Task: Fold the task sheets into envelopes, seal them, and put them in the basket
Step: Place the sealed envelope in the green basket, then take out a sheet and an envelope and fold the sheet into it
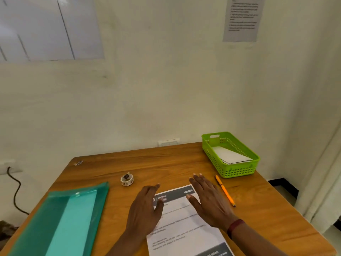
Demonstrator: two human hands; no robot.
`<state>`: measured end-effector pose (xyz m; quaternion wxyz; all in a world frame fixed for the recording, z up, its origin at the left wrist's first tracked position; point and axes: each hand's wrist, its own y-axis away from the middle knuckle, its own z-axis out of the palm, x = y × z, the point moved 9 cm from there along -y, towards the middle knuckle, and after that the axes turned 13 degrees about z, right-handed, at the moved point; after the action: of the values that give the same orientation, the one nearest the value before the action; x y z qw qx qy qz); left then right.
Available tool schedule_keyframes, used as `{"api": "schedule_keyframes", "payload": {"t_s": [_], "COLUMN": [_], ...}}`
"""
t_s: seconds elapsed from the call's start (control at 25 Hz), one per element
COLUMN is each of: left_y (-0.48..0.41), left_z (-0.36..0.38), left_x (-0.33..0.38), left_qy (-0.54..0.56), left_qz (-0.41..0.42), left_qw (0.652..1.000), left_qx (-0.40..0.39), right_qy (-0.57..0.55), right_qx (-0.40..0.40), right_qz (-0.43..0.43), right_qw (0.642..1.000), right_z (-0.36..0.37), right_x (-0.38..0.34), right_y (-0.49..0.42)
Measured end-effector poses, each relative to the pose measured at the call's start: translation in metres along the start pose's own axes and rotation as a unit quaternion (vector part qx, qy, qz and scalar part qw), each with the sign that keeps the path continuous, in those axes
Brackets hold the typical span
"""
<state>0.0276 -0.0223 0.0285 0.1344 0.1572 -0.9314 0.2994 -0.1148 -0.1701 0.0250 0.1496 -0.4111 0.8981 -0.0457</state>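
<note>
A printed task sheet point(181, 228) lies flat on the wooden table point(166, 161), its dark header band pointing away from me. My left hand point(144, 209) lies over the sheet's left edge with straight fingers, holding nothing. My right hand point(208, 198) is spread over the sheet's upper right corner, fingers straight. A green plastic basket point(238, 171) stands at the table's far right corner with a folded white paper point(229, 156) inside. A small roll of stickers point(127, 179) sits left of the sheet's top.
A teal plastic folder point(60, 218) lies open on the table's left side. An orange pen point(225, 191) lies to the right of my right hand. The wall stands just behind the table, with a cable point(15, 191) hanging at the left.
</note>
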Motion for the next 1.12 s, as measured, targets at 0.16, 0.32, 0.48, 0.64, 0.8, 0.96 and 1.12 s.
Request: {"api": "schedule_keyframes", "payload": {"t_s": [0.16, 0.32, 0.48, 0.64, 0.8, 0.96, 1.12], "left_y": [0.049, 0.066, 0.062, 0.056, 0.044, 0.032, 0.026], "left_z": [0.003, 0.016, 0.026, 0.038, 0.038, 0.039, 0.038], "left_x": [-0.031, -0.04, -0.042, -0.057, -0.066, -0.076, -0.088], "left_qy": [-0.01, -0.014, -0.012, -0.023, -0.042, -0.072, -0.091], "left_qz": [-0.027, -0.018, 0.0, -0.008, -0.016, -0.019, -0.022], "left_qw": [0.997, 0.989, 0.983, 0.975, 0.975, 0.975, 0.978], "left_qx": [-0.076, -0.147, -0.182, -0.221, -0.22, -0.208, -0.188], "right_qy": [-0.005, -0.004, 0.027, 0.037, 0.031, 0.039, 0.047], "right_qx": [-0.048, -0.07, -0.085, -0.088, -0.084, -0.078, -0.073], "right_qz": [-0.035, -0.028, 0.003, 0.022, 0.037, 0.033, 0.028], "right_qw": [0.998, 0.997, 0.996, 0.995, 0.995, 0.996, 0.996], "right_z": [0.037, 0.062, 0.072, 0.076, 0.084, 0.091, 0.093], "right_x": [-0.009, -0.014, -0.024, -0.048, -0.067, -0.072, -0.068], "right_y": [0.022, 0.033, 0.035, 0.035, 0.026, 0.014, 0.007]}}
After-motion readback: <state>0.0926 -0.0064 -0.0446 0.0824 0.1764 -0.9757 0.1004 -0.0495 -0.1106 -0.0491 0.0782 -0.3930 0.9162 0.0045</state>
